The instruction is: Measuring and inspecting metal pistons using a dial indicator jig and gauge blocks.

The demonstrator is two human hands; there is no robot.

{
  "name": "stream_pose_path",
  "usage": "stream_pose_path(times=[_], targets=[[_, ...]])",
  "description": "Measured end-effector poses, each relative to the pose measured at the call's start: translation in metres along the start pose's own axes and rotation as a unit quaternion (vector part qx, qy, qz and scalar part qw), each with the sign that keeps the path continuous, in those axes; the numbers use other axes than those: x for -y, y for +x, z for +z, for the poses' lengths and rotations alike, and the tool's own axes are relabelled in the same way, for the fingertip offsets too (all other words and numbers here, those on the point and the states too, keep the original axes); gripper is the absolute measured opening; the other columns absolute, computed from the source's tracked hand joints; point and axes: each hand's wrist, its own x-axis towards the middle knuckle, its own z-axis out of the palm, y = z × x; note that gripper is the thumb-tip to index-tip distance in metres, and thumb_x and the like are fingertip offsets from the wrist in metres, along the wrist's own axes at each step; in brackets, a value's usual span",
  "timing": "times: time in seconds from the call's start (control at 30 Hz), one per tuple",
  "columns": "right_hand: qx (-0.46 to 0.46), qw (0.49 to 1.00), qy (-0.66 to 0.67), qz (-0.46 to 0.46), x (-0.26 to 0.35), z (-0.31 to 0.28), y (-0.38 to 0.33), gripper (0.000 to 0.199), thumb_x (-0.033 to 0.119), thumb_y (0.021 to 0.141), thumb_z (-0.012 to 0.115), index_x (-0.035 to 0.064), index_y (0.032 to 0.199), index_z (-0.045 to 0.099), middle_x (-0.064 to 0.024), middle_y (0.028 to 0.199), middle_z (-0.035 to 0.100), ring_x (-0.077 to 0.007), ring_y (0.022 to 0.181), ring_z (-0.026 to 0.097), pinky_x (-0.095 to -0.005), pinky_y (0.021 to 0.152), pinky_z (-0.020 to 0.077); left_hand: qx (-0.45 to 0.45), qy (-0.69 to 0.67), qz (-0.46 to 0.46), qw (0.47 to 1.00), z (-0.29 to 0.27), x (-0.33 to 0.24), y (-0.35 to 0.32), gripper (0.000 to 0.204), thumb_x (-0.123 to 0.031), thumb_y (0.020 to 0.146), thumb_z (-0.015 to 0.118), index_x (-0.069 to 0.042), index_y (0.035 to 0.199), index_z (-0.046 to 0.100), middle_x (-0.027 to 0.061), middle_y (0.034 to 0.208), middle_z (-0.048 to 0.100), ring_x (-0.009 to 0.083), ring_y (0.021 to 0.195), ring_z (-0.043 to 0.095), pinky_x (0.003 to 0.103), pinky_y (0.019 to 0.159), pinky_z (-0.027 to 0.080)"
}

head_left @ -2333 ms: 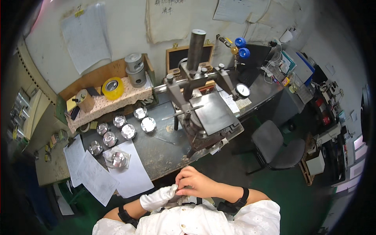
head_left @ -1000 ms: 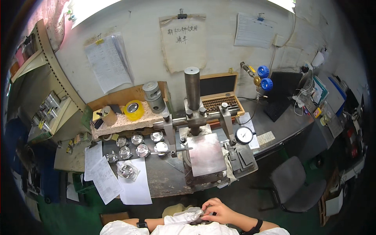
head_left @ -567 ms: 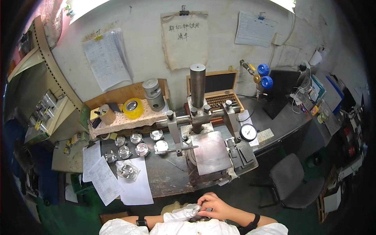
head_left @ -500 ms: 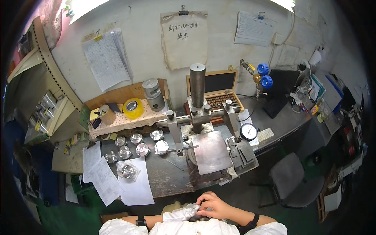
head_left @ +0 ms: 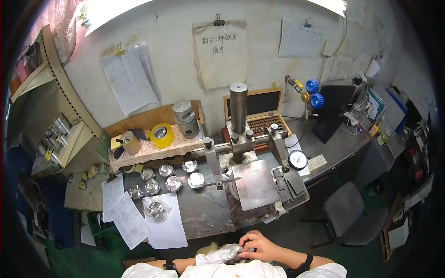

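Observation:
Close to my body at the lower edge, my left hand (head_left: 225,255) wears a white glove, and its fingers are curled closed. My bare right hand (head_left: 260,246) meets it, thumb and fingers pinched together at the glove's fingertips. Something greyish shows between the hands, but it is too hidden to name. On the bench ahead stands a metal measuring stand (head_left: 238,109) with a flat steel plate (head_left: 257,184) and a round dial gauge (head_left: 297,159). Left of it sit several shiny metal pistons (head_left: 174,184); another piston (head_left: 156,209) lies on clear plastic over white paper.
Paper sheets (head_left: 126,221) overhang the bench's front left. Behind the pistons are a yellow tape roll (head_left: 161,135) and a grey metal cylinder (head_left: 185,119). An open wooden gauge-block case (head_left: 259,122) stands behind the stand. An office chair (head_left: 345,206) is at right, shelves (head_left: 69,143) at left.
The whole view has shifted slightly, so the bench and wall appear a little lower and further right. My hands stay together, with the right fingers still pinched at the glove.

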Motion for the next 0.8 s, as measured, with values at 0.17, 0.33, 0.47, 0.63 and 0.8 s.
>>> stream_pose_path(times=[0.17,0.33,0.47,0.63,0.8], targets=[[0.0,1.0,0.005,0.001,0.009,-0.001,0.01,0.016,0.023,0.077,0.072,0.0081,0.075,0.066,-0.0036,0.103,0.058,-0.0263,0.104,0.046,-0.0383,0.093,0.0331,0.003,0.004,0.007,1.0,-0.001,0.003,0.005,0.048,-0.051,0.086,0.057,-0.012,0.114,0.051,-0.0007,0.094,0.053,0.0069,0.076,0.05,0.022,0.064,0.043],[-0.01,1.0,-0.015,-0.005,-0.003,0.0,-0.002,0.016,0.022,0.078,0.071,0.0082,0.075,0.065,-0.0038,0.103,0.058,-0.0266,0.105,0.045,-0.0382,0.093,0.0331,0.01,0.017,0.015,1.0,-0.004,0.0,0.009,0.048,-0.051,0.086,0.057,-0.012,0.114,0.051,-0.0007,0.094,0.054,0.0069,0.076,0.05,0.022,0.064,0.043],[0.004,1.0,-0.005,-0.007,0.005,0.001,0.008,0.016,0.023,0.078,0.071,0.0082,0.076,0.065,-0.004,0.103,0.058,-0.0269,0.105,0.045,-0.0382,0.093,0.0328,0.014,0.014,0.021,1.0,0.002,0.005,0.013,0.048,-0.051,0.086,0.057,-0.012,0.115,0.051,-0.0006,0.095,0.054,0.007,0.076,0.051,0.022,0.065,0.043],[0.006,1.0,-0.015,0.016,0.004,0.0,-0.001,0.021,0.024,0.08,0.068,0.0053,0.074,0.063,-0.0063,0.106,0.055,-0.0285,0.109,0.043,-0.0404,0.095,0.032,0.013,0.012,0.024,1.0,0.005,0.012,0.009,0.048,-0.05,0.086,0.057,-0.012,0.115,0.05,-0.0006,0.095,0.054,0.007,0.076,0.051,0.022,0.065,0.044],[0.006,1.0,0.003,0.014,0.003,0.001,0.0,0.02,0.024,0.08,0.068,0.0058,0.074,0.062,-0.0069,0.107,0.055,-0.029,0.109,0.043,-0.0418,0.096,0.0304,0.012,0.005,0.029,0.999,0.014,0.021,0.008,0.048,-0.05,0.086,0.057,-0.012,0.116,0.05,-0.0005,0.095,0.054,0.007,0.076,0.051,0.022,0.065,0.044]])
